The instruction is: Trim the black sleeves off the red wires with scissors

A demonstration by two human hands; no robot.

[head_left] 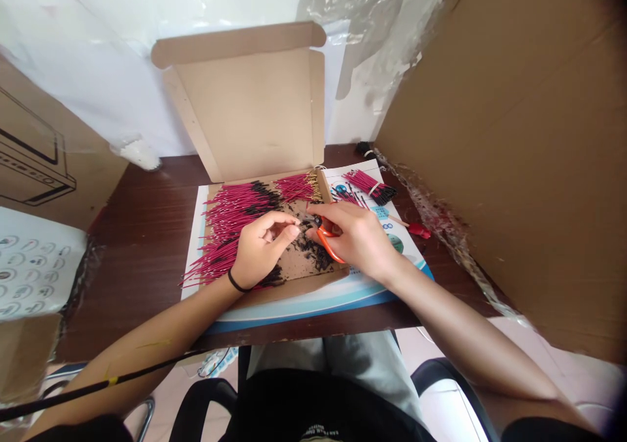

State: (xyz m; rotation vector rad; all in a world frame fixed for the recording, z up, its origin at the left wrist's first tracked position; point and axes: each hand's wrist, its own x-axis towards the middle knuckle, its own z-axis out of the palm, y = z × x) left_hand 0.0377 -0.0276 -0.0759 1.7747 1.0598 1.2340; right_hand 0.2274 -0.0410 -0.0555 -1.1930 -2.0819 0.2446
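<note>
thin black wristband (pixel 237 281), short black sleeves (pixel 78 429), black top with pale print (pixel 318 429), grey trousers (pixel 362 363)

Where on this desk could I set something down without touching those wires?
Bare dark desk wood shows left of the printed sheet, up to the white chart. A narrower strip lies right of it, by the cardboard panel. The open cardboard box, with red wires, left hand and right hand, is crowded.
</note>
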